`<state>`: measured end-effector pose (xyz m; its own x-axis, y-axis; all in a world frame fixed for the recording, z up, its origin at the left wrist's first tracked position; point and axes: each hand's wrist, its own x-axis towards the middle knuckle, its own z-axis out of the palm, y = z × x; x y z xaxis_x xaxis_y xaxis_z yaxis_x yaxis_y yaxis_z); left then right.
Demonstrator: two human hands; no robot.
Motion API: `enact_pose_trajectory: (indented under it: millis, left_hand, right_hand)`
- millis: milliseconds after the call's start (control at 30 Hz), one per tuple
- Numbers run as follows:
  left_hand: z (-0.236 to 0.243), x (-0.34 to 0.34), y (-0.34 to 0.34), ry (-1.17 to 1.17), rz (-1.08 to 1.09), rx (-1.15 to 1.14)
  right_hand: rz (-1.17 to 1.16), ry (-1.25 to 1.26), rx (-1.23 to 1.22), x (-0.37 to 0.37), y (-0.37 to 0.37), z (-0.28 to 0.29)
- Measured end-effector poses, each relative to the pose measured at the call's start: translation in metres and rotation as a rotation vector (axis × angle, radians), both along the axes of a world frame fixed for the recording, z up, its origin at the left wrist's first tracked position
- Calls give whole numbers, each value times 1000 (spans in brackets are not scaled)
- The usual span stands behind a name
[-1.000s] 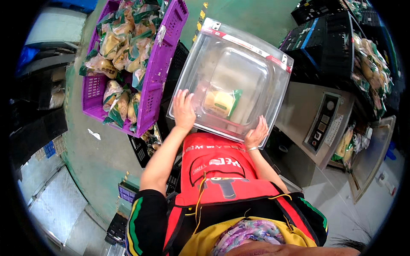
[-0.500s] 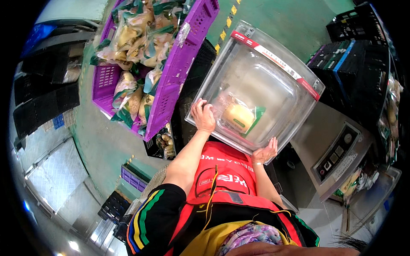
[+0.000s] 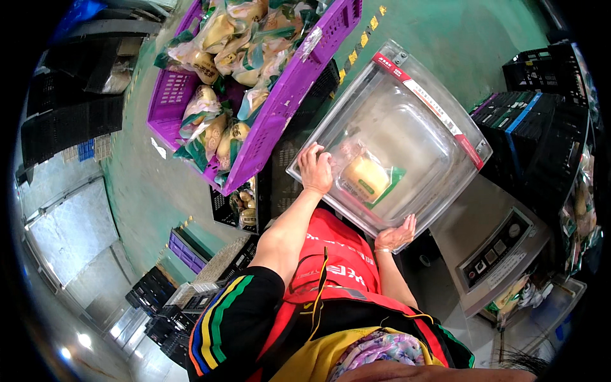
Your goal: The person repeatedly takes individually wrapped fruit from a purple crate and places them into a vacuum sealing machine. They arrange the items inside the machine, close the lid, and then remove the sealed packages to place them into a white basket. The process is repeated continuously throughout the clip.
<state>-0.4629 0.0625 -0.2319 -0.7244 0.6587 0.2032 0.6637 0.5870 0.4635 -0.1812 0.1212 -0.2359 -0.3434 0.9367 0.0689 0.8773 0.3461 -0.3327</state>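
Observation:
The clear domed lid point(image 3: 414, 191) of a vacuum sealing machine lies lowered in front of me. Through it I see a plastic bag point(image 3: 367, 177) with a pale yellow, block-like food piece and a green edge, lying in the chamber. My left hand point(image 3: 316, 169) rests on the lid's left corner, fingers slightly bent and apart. On the near edge of the lid, toward the right corner, lies my right hand point(image 3: 396, 235), palm down with fingers stretched out. Neither hand holds anything loose.
A purple crate point(image 3: 289, 105) full of bagged yellow pieces point(image 3: 219, 32) stands tilted at left, above a black crate point(image 3: 226, 213). The machine's control panel point(image 3: 496, 248) is at right. Stacked black crates point(image 3: 528, 127) stand beyond it. Yellow-black tape point(image 3: 363, 41) marks the floor.
The whole view has shifted, so the crate, lid and hands appear farther right. Both hands stay on the lid, and the bag beneath keeps its place.

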Motion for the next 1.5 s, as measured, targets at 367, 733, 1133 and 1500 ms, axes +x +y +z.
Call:
enact_pose_trajectory:
  millis: [367,733,1133,1500]
  left_hand:
    - [-2,-2,-6,4,21,32]
    - [-4,-4,-9,-91,48,36]
    - [28,-21,-14,-401,21,-8]
    - [220,-214,-140,77,407,-201]
  right_hand:
    - [345,255,-265,-38,79,71]
    - [706,-694,-1416,-212,89,86]
    - [329,-508,-1391,-219,67,95]
    - [393,-490,-1360,-222,70,102]
